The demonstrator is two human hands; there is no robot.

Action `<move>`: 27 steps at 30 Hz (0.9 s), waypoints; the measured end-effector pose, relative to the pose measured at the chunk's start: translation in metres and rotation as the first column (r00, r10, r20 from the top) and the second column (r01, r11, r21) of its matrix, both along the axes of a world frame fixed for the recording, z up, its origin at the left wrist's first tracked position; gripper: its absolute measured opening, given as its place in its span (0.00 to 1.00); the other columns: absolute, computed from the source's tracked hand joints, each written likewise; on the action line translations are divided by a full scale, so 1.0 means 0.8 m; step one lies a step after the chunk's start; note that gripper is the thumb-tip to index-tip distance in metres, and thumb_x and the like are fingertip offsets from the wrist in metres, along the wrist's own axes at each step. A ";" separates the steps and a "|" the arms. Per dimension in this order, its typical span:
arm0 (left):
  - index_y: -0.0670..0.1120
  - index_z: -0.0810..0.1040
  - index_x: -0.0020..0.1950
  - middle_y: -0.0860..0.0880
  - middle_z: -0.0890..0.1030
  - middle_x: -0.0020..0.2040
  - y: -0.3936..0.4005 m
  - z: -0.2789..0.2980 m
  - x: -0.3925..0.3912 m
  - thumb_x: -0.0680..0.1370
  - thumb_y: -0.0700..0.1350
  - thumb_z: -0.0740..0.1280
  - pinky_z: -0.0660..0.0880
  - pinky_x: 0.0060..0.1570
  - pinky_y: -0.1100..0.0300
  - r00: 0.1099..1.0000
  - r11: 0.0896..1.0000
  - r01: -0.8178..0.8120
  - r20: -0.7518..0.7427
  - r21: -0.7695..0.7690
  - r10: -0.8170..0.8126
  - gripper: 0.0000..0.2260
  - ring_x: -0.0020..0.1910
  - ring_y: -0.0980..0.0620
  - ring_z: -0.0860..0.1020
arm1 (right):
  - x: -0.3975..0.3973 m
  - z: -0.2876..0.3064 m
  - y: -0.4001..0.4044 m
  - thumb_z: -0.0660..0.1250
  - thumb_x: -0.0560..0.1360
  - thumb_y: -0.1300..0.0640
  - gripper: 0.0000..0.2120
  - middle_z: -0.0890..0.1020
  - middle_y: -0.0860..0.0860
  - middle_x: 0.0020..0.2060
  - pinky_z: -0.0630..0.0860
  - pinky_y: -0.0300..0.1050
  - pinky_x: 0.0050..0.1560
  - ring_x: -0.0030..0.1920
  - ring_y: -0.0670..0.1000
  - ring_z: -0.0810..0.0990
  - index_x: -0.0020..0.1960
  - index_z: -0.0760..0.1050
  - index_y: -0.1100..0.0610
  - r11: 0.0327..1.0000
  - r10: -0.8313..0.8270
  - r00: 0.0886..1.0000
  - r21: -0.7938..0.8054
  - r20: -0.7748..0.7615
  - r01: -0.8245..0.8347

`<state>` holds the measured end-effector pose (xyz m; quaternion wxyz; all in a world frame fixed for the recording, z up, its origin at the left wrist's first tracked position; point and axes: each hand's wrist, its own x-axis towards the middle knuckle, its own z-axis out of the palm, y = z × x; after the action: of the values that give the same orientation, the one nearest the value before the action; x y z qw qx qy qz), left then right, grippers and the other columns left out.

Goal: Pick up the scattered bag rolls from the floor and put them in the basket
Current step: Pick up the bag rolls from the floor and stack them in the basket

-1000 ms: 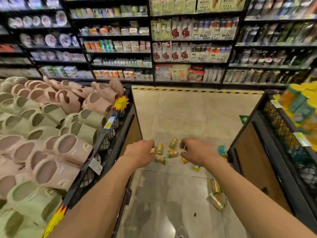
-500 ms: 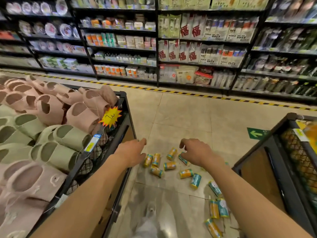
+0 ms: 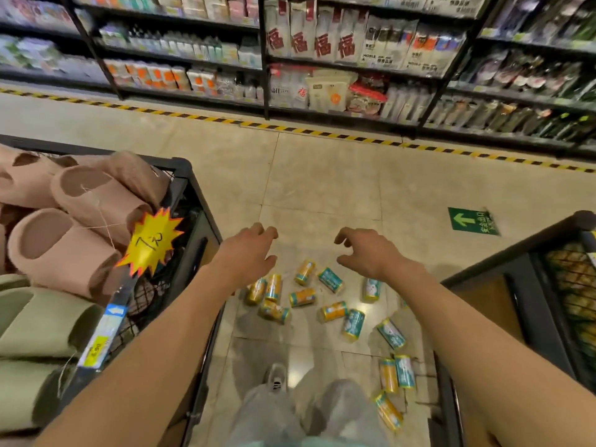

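Observation:
Several small yellow and teal bag rolls lie scattered on the tiled floor between two bins: a yellow roll (image 3: 304, 271), a teal roll (image 3: 330, 279), another teal roll (image 3: 353, 324), and a pair (image 3: 396, 373) close to the right bin. My left hand (image 3: 250, 253) hangs above the left side of the cluster, fingers apart, holding nothing. My right hand (image 3: 367, 251) hovers over the right side, fingers curled but apart, also holding nothing. The wire basket (image 3: 567, 285) with yellow goods stands at the right edge.
A black wire bin (image 3: 190, 201) heaped with pink and green slippers stands at the left, with a yellow starburst price tag (image 3: 153, 241). Stocked shelves (image 3: 322, 59) line the far side behind a yellow-black floor stripe. My grey trouser legs and a shoe (image 3: 275, 379) show below.
The view has tilted further down, so more rolls and my legs show. Both hands have spread apart and opened a little above the rolls; nothing has been picked up.

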<state>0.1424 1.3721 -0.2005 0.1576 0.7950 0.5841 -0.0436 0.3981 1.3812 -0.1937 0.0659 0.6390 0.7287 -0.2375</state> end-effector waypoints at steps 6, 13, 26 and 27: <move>0.49 0.66 0.72 0.45 0.71 0.66 0.064 -0.088 0.021 0.80 0.52 0.63 0.78 0.50 0.47 1.000 1.000 -0.010 -0.001 -0.028 0.010 0.22 0.62 0.44 0.74 | 0.018 -0.095 0.070 0.69 0.76 0.50 0.21 0.78 0.53 0.63 0.75 0.52 0.56 0.62 0.57 0.76 0.68 0.71 0.50 0.997 0.049 0.999 -0.059 0.014 -0.049; 0.50 0.65 0.74 0.46 0.68 0.69 0.093 -0.300 0.035 0.78 0.52 0.66 0.76 0.55 0.47 0.998 0.989 0.021 -0.062 -0.147 -0.030 0.25 0.65 0.44 0.71 | 0.026 -0.297 0.102 0.69 0.75 0.50 0.23 0.77 0.54 0.62 0.75 0.54 0.56 0.62 0.59 0.76 0.69 0.70 0.49 0.991 0.108 0.994 -0.085 0.018 -0.106; 0.51 0.63 0.74 0.47 0.68 0.70 0.099 -0.867 0.028 0.72 0.54 0.71 0.74 0.58 0.50 0.951 0.944 0.203 -0.175 -0.261 -0.253 0.33 0.66 0.44 0.71 | 0.007 -0.861 0.123 0.70 0.72 0.45 0.31 0.76 0.58 0.62 0.75 0.53 0.55 0.62 0.62 0.77 0.72 0.67 0.51 0.970 0.241 0.966 -0.063 0.095 -0.235; 0.51 0.63 0.75 0.47 0.68 0.70 0.099 -0.895 0.024 0.72 0.55 0.72 0.74 0.59 0.49 0.944 0.939 0.222 -0.184 -0.262 -0.274 0.34 0.67 0.44 0.71 | 0.006 -0.890 0.126 0.70 0.73 0.45 0.31 0.76 0.58 0.63 0.74 0.51 0.52 0.62 0.62 0.77 0.73 0.67 0.50 0.967 0.253 0.961 -0.054 0.108 -0.249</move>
<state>0.1618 1.4511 -0.9167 0.1799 0.8283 0.4830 -0.2197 0.4030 1.4818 -0.9055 0.1499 0.5525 0.7940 -0.2046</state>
